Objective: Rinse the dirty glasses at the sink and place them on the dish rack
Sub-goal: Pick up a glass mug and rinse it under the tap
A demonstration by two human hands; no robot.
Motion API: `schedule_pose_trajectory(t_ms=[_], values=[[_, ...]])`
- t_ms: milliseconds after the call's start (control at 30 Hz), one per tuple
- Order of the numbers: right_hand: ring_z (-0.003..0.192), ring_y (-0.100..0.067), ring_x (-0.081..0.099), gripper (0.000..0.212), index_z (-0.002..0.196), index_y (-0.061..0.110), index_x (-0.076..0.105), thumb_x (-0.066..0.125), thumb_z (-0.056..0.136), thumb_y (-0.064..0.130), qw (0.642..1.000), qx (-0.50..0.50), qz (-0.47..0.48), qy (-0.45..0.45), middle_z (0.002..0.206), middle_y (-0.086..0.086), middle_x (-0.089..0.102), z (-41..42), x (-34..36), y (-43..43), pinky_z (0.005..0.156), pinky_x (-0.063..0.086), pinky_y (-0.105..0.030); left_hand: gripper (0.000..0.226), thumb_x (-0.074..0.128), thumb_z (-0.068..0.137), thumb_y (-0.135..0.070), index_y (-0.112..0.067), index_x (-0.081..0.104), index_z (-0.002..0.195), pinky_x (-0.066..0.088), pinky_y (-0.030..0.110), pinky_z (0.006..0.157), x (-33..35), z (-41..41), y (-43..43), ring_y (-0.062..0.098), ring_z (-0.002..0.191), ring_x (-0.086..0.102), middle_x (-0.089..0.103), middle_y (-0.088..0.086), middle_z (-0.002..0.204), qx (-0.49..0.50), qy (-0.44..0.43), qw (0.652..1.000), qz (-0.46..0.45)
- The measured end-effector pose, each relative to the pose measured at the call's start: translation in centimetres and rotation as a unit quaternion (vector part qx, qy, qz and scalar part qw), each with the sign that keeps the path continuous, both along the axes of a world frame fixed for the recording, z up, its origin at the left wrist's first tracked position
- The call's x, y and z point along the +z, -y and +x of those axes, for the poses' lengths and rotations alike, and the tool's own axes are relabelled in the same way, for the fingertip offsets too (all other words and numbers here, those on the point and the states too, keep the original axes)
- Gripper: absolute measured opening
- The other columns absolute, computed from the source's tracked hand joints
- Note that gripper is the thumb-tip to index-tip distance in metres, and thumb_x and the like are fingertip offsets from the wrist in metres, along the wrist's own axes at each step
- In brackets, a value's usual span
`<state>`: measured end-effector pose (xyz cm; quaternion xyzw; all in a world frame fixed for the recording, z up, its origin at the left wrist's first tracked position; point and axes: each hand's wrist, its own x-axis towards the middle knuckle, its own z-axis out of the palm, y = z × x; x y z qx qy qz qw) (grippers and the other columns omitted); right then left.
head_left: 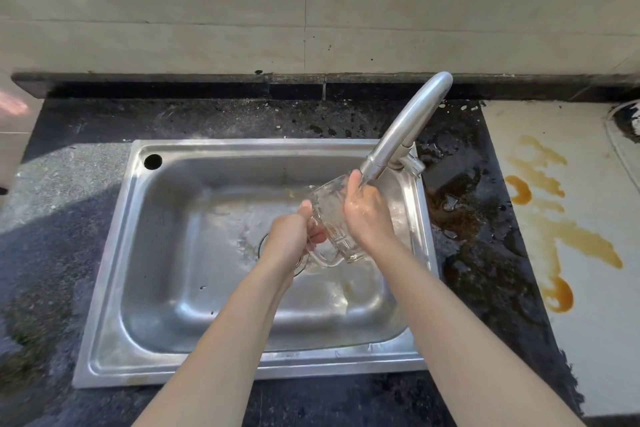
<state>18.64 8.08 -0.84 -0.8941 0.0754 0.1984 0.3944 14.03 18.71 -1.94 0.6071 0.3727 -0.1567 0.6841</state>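
A clear glass mug (pixel 331 215) with a handle is held tilted over the steel sink (pixel 194 253), its mouth turned up toward the tap's spout (pixel 405 130). My left hand (pixel 294 236) grips the mug's handle, thumb up along the glass. My right hand (pixel 365 215) wraps round the mug's right side, thumb near the rim just under the spout. Water runs onto that hand and the glass. No dish rack or other glasses are in view.
A dark speckled counter (pixel 86 121) surrounds the sink, wet to the right with brown puddles (pixel 453 215). Further right lies a white surface (pixel 581 281) with orange-brown stains. A tiled wall stands behind. The drain sits under my left hand.
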Motion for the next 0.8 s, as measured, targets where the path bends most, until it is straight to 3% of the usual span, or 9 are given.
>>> schedule_pose_trajectory(t_ms=[133,200,300,400,467,567,633,700,800], values=[[0.095,-0.033,0.054,0.053,0.128,0.006,0.039,0.013,0.097,0.04,0.997,0.025,-0.002,0.068,0.112,-0.018,0.053,-2.1,1.3,-1.3,0.074,0.046,-0.042,0.053,0.043,0.098,-0.037,-0.017,0.051,0.049,0.05,0.038,0.082,0.7,0.5,-0.8,0.031,0.079,0.069,0.06,-0.005,0.046,-0.008,0.026,0.998,0.053],[0.084,-0.029,0.057,0.058,0.114,0.015,0.048,0.004,0.094,0.047,0.995,0.043,-0.002,0.085,0.112,-0.014,0.057,-0.8,0.3,-1.1,0.065,0.042,-0.036,0.062,0.044,0.095,-0.038,-0.017,0.06,0.039,0.051,0.046,0.09,1.0,0.2,-1.0,0.032,0.085,0.069,0.061,-0.006,0.046,-0.02,0.052,0.995,0.088],[0.086,-0.032,0.061,0.054,0.097,0.009,0.063,0.022,0.099,0.045,0.997,-0.061,0.034,-0.046,0.101,-0.014,0.065,2.0,-0.1,-0.4,0.075,0.048,-0.039,0.062,0.043,0.099,-0.031,-0.014,0.055,0.041,0.054,0.037,0.083,1.8,0.3,-0.6,0.024,0.075,0.068,0.06,-0.007,0.047,0.015,0.084,0.992,0.094],[0.079,-0.03,0.052,0.059,0.107,0.01,0.053,0.006,0.097,0.045,0.975,0.056,-0.163,0.144,0.098,-0.013,0.059,-0.3,-0.3,-1.5,0.073,0.047,-0.045,0.052,0.038,0.101,-0.028,-0.017,0.05,0.052,0.047,0.023,0.06,2.0,0.7,-0.4,0.014,0.06,0.063,0.062,-0.001,0.057,0.029,0.091,0.99,0.104],[0.089,-0.034,0.055,0.063,0.122,0.008,0.048,0.005,0.095,0.045,0.956,0.098,-0.156,0.226,0.104,-0.017,0.058,-1.7,-0.1,-1.6,0.076,0.049,-0.046,0.06,0.038,0.101,-0.029,-0.016,0.051,0.044,0.05,0.024,0.065,1.8,0.6,-0.4,0.016,0.062,0.064,0.059,-0.004,0.052,0.015,0.097,0.99,0.105],[0.077,-0.029,0.057,0.053,0.101,0.016,0.049,0.009,0.097,0.049,0.986,0.059,-0.072,0.135,0.082,-0.006,0.055,-0.3,0.2,-0.6,0.061,0.041,-0.034,0.059,0.041,0.1,-0.032,-0.016,0.053,0.044,0.054,0.04,0.085,1.5,0.3,-0.2,0.023,0.072,0.066,0.061,-0.006,0.054,0.018,0.105,0.988,0.108],[0.06,-0.02,0.051,0.051,0.071,0.015,0.051,0.024,0.102,0.045,0.994,-0.091,0.044,-0.032,0.066,-0.002,0.052,1.4,1.0,0.0,0.056,0.037,-0.028,0.05,0.039,0.101,-0.031,-0.018,0.047,0.053,0.051,0.037,0.083,1.5,0.4,0.0,0.024,0.075,0.065,0.066,0.004,0.068,0.036,0.113,0.988,0.096],[0.061,-0.02,0.056,0.041,0.072,0.014,0.056,0.034,0.1,0.034,0.947,-0.183,0.167,-0.206,0.075,-0.007,0.062,1.8,1.7,0.8,0.062,0.047,-0.028,0.046,0.037,0.102,-0.029,-0.015,0.042,0.058,0.048,0.028,0.073,1.4,0.5,0.1,0.024,0.078,0.061,0.065,0.011,0.08,0.052,0.113,0.99,0.069],[0.069,-0.03,0.064,0.034,0.095,0.011,0.065,0.041,0.094,0.035,0.893,-0.169,0.281,-0.309,0.088,-0.012,0.068,1.2,1.5,1.8,0.06,0.057,-0.04,0.043,0.035,0.103,-0.03,-0.016,0.054,0.067,0.045,0.025,0.072,1.5,0.2,0.2,0.02,0.085,0.06,0.065,0.008,0.087,0.05,0.128,0.989,0.053]])
